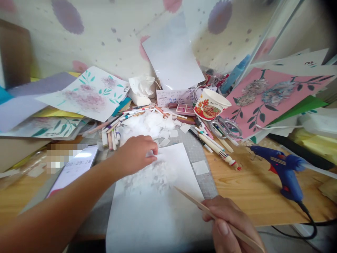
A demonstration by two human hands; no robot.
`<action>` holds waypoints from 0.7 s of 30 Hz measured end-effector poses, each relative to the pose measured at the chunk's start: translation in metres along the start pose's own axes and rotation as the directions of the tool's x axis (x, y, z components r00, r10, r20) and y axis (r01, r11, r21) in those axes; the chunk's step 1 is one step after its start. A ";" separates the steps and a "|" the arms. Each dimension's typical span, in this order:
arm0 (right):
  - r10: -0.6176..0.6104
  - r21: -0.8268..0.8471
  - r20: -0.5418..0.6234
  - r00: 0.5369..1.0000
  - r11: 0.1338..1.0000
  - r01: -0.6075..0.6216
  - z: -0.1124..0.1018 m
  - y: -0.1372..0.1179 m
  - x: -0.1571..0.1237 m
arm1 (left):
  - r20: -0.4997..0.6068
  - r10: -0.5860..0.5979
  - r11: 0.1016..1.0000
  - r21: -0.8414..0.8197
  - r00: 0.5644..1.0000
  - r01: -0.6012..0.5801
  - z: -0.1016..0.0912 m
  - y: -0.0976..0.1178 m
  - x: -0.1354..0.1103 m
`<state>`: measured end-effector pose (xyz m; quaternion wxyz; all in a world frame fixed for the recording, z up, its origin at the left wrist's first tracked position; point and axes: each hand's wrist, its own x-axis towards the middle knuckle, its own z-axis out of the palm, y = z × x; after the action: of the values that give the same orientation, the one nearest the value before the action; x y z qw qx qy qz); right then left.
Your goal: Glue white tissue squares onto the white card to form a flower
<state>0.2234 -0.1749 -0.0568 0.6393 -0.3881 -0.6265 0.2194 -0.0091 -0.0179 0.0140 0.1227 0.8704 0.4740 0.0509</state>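
Note:
My right hand [231, 225] grips a pointed wooden stick [193, 202], its tip over a white sheet of paper [150, 221]. On the upper part of that sheet sits a cluster of crumpled white bits [160, 177]. My left hand [138, 154] is above the sheet's top left, just over the cluster, with fingers and thumb curled together. What they hold, if anything, I cannot make out. Behind this hand lies a pile of small white paper squares [147, 124], some loose near the sheet's top edge.
A blue glue gun [280, 168] lies on the right of the wooden table, its cord trailing off the edge. Scissors [226, 126], pens [205, 138] and a paper cup [212, 103] stand behind. A phone [73, 168] lies left; flower pictures [91, 95] lean at the back.

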 end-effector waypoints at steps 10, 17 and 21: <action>0.085 0.089 -0.058 0.995 0.993 -0.080 -0.001 0.000 0.006 | -0.371 0.180 0.984 0.081 0.911 -0.161 0.033 0.046 -0.059; -0.066 -0.096 0.281 0.957 0.991 0.097 0.001 -0.022 0.044 | -0.406 0.157 0.988 0.062 0.900 -0.145 0.048 0.049 -0.070; -0.069 -0.197 0.376 0.924 0.968 0.153 0.013 -0.022 0.055 | -0.393 0.144 0.990 0.053 0.908 -0.134 0.053 0.048 -0.071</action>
<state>0.2127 -0.1436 -0.0064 0.4750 -0.3732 -0.7764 0.1795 0.0017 -0.1115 -0.0221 0.0098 0.8750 0.4266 0.2286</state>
